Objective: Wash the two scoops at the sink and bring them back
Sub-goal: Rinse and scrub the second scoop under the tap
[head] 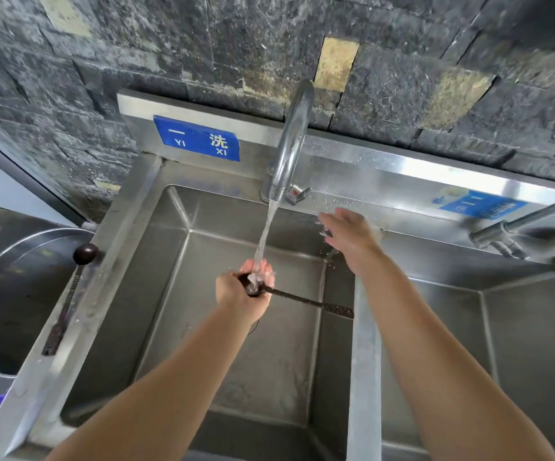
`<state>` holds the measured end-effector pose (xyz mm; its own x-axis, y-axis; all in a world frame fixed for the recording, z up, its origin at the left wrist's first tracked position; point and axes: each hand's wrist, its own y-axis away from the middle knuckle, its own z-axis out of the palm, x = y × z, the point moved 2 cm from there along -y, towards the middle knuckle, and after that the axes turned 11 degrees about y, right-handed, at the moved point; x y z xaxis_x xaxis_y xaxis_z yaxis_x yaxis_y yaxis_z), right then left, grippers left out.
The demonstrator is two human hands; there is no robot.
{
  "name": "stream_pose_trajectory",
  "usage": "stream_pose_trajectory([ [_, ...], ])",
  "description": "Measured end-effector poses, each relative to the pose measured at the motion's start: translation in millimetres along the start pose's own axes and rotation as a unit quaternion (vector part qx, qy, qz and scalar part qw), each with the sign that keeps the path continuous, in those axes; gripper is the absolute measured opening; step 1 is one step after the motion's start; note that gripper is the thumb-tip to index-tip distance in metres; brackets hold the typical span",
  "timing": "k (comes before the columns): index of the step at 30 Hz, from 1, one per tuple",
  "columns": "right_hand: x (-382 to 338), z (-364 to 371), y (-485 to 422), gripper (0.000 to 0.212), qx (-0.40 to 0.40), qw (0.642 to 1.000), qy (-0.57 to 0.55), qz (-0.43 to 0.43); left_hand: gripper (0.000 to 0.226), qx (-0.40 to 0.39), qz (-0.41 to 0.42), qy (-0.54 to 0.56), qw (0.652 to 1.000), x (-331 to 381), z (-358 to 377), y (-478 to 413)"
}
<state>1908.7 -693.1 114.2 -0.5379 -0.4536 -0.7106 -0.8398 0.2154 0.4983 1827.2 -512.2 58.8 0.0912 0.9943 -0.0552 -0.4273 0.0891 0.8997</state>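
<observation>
**One scoop under the tap, the other on the sink rim**

Centre frame, I see the left hand (240,291) wrapped around the bowl end of a dark scoop (306,300), its handle sticking out to the right toward the divider (364,354). The water stream (267,234) from the faucet (292,141) lands right on that bowl. Right hand (349,235) is upper right of centre, fingers spread, holding nothing, near the sink's back edge. Second scoop (70,294) lies at left on the sink rim (103,281), round head up-frame, beside a metal basin (13,294). Blue label (196,138) is upper left on the backsplash.
</observation>
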Motion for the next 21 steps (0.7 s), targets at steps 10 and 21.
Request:
stream_pose_trajectory([
  [10,-51.8,43.1,-37.9,0.019,-0.015,0.999,-0.037,0.011,0.037,-0.01,0.018,0.008,1.0,9.0,9.3,-2.0],
  [21,-76.6,51.2,-37.0,0.039,-0.085,0.993,-0.087,0.011,0.012,-0.118,-0.009,-0.057,0.991,9.3,18.9,13.8],
])
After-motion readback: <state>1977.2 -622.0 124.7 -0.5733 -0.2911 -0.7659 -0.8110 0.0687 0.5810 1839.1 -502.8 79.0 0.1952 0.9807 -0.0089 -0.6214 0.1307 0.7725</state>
